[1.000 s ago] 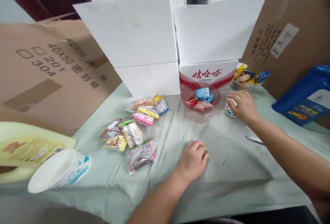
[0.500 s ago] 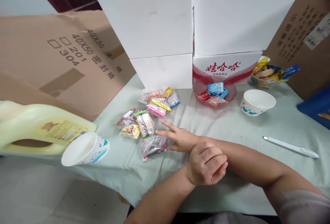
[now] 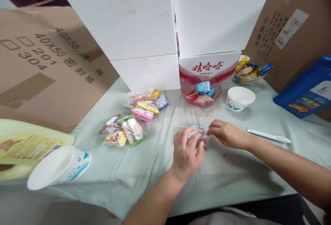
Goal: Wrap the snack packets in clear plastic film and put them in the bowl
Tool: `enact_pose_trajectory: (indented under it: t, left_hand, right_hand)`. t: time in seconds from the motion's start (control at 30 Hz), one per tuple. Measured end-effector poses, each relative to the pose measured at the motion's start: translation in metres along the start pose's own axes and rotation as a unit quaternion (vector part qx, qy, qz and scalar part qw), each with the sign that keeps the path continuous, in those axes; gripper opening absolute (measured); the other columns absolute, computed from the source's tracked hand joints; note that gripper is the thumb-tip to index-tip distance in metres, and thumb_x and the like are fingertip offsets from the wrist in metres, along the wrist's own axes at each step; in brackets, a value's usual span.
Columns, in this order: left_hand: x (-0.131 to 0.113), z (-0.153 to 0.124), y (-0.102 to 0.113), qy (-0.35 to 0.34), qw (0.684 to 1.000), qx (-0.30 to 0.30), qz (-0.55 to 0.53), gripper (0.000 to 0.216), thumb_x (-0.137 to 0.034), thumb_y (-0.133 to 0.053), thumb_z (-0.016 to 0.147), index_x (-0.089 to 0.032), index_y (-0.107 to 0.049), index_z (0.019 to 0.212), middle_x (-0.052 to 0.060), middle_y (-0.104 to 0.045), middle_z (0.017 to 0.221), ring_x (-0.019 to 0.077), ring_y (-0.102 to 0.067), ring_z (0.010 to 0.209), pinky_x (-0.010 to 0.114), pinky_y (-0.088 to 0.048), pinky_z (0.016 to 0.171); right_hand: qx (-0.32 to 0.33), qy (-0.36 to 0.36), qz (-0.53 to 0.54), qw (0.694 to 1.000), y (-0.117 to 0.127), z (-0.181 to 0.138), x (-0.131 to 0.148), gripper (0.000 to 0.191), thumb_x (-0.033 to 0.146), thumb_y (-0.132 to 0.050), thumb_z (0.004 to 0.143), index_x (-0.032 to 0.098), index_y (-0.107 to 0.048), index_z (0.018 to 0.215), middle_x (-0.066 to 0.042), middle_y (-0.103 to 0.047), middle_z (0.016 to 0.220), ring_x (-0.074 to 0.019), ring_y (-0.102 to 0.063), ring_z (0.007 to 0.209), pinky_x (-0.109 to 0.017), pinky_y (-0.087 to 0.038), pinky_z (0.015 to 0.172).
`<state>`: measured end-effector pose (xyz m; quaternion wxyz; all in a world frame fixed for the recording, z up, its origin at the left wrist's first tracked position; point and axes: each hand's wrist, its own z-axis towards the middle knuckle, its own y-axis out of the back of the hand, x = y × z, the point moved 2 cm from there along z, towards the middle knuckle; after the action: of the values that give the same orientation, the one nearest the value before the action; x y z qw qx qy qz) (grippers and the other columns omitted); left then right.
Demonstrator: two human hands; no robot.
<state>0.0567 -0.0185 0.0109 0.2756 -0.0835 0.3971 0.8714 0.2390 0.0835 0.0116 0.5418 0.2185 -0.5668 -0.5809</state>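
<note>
Snack packet point(image 3: 201, 132) is on the near middle of the table, between the two hands. Green cloth point(image 3: 144, 180) covers the table. Biggest stuff around it: brown carton point(image 3: 51, 62) on the left, second brown carton point(image 3: 289, 59) on the right, stacked white boxes point(image 3: 119, 21) across the back. Then jugs: pale yellow jug point(image 3: 23, 147) far left, blue jug point(image 3: 305, 95) far right. Then containers: paper tub point(image 3: 74, 166) beside the yellow jug, pink bowl point(image 3: 190, 101) in front of the red-printed box point(image 3: 210, 57), paper bowl point(image 3: 238, 105) just right of the pink one. Loose snack pile point(image 3: 144, 114) sits left of the hands, apart from them. Left hand point(image 3: 188, 154) comes up from the near edge, palm down, fingers curled over the packet's left part and gripping it. Right hand point(image 3: 230, 135) comes in from the right, forearm low and slanted, fingertips pinched together on the packet's right edge. So packet lies ahead of the left palm, directly left of the right fingertips; both hands equally near. Long axis looks roughly left to right, but fingers hide too much to be sure. Smallest: white pen-like tool point(image 3: 269, 136), right of the right hand, untouched.
</note>
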Motion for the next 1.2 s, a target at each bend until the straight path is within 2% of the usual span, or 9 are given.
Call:
enact_pose_trajectory:
  t: [0.17, 0.33, 0.43, 0.53, 0.7, 0.87, 0.97, 1.1, 1.2]
  left_hand:
    - [0.007, -0.01, -0.04, -0.027, 0.983, 0.178, -0.028, 0.037, -0.016, -0.057, 0.084, -0.016, -0.054, 0.12, 0.014, -0.058, 0.122, 0.0311, -0.054, 0.115, 0.05, -0.049, 0.095]
    - [0.007, -0.014, -0.049, -0.044, 0.983, 0.171, -0.043, 0.042, -0.015, -0.056, 0.085, -0.014, -0.048, 0.126, 0.017, -0.054, 0.126, 0.0308, -0.052, 0.119, 0.05, -0.049, 0.099]
    - [0.009, -0.011, -0.043, -0.07, 0.984, 0.155, -0.057, 0.047, -0.015, -0.052, 0.089, -0.018, -0.041, 0.134, 0.016, -0.051, 0.132, 0.0287, -0.051, 0.123, 0.048, -0.049, 0.1]
    - [0.01, -0.011, -0.042, -0.104, 0.973, 0.201, -0.047, 0.056, -0.015, -0.052, 0.089, -0.021, -0.036, 0.142, 0.013, -0.046, 0.143, 0.0294, -0.045, 0.13, 0.049, -0.046, 0.103]
    - [0.012, -0.016, -0.046, -0.104, 0.96, 0.26, 0.011, 0.061, -0.019, -0.055, 0.088, -0.021, -0.036, 0.145, 0.009, -0.046, 0.147, 0.0326, -0.044, 0.13, 0.052, -0.045, 0.102]
    - [0.01, -0.019, -0.047, -0.102, 0.962, 0.253, 0.01, 0.06, -0.023, -0.055, 0.088, -0.019, -0.036, 0.145, 0.01, -0.045, 0.148, 0.0324, -0.043, 0.132, 0.05, -0.043, 0.104]
    - [0.009, -0.02, -0.048, -0.097, 0.962, 0.254, 0.008, 0.062, -0.023, -0.055, 0.088, -0.019, -0.035, 0.146, 0.011, -0.043, 0.149, 0.0319, -0.04, 0.134, 0.051, -0.042, 0.106]
    - [0.009, -0.019, -0.048, -0.09, 0.962, 0.256, -0.002, 0.064, -0.019, -0.056, 0.086, -0.02, -0.034, 0.146, 0.012, -0.042, 0.149, 0.032, -0.04, 0.134, 0.052, -0.042, 0.106]
    - [0.008, -0.017, -0.045, -0.084, 0.967, 0.241, -0.022, 0.058, -0.017, -0.057, 0.086, -0.02, -0.04, 0.141, 0.013, -0.044, 0.145, 0.0315, -0.043, 0.132, 0.051, -0.044, 0.105]
  right_hand:
    - [-0.1, -0.087, -0.081, 0.988, 0.023, -0.051, -0.01, 0.039, 0.001, -0.041, 0.081, 0.02, -0.067, 0.103, -0.011, -0.062, 0.103, -0.023, -0.06, 0.094, -0.04, -0.054, 0.079]
    - [-0.228, -0.107, -0.039, 0.967, -0.006, -0.031, 0.012, 0.044, 0.007, -0.046, 0.088, 0.021, -0.049, 0.129, -0.014, -0.055, 0.118, -0.0239, -0.058, 0.107, -0.04, -0.055, 0.086]
    - [-0.215, -0.098, -0.012, 0.972, -0.02, -0.016, 0.023, 0.044, 0.007, -0.042, 0.09, 0.022, -0.045, 0.131, -0.01, -0.063, 0.104, -0.0229, -0.061, 0.097, -0.04, -0.056, 0.08]
    - [-0.218, -0.101, 0.005, 0.971, -0.013, -0.026, 0.022, 0.04, 0.014, -0.047, 0.092, 0.022, -0.045, 0.131, -0.01, -0.065, 0.104, -0.0227, -0.062, 0.096, -0.038, -0.055, 0.08]
    - [-0.275, -0.242, -0.115, 0.923, 0.016, -0.099, -0.011, 0.025, 0.029, -0.052, 0.092, 0.021, -0.059, 0.115, -0.012, -0.066, 0.106, -0.0276, -0.059, 0.103, -0.043, -0.049, 0.087]
    - [-0.183, -0.396, -0.263, 0.86, 0.013, -0.163, -0.042, 0.027, 0.036, -0.048, 0.091, 0.02, -0.068, 0.101, -0.012, -0.068, 0.098, -0.0328, -0.06, 0.092, -0.049, -0.046, 0.079]
    - [-0.179, -0.367, -0.215, 0.887, 0.007, -0.15, -0.032, 0.028, 0.031, -0.044, 0.095, 0.02, -0.067, 0.104, -0.011, -0.066, 0.091, -0.0279, -0.062, 0.086, -0.045, -0.048, 0.078]
    - [-0.223, -0.26, -0.11, 0.933, 0.004, -0.09, 0.004, 0.027, 0.027, -0.044, 0.097, 0.023, -0.061, 0.118, -0.011, -0.063, 0.103, -0.0222, -0.064, 0.089, -0.036, -0.053, 0.077]
    - [-0.162, -0.179, -0.105, 0.965, 0.0, -0.05, 0.026, 0.028, 0.022, -0.045, 0.097, 0.022, -0.061, 0.119, -0.009, -0.063, 0.097, -0.0186, -0.063, 0.079, -0.031, -0.052, 0.067]
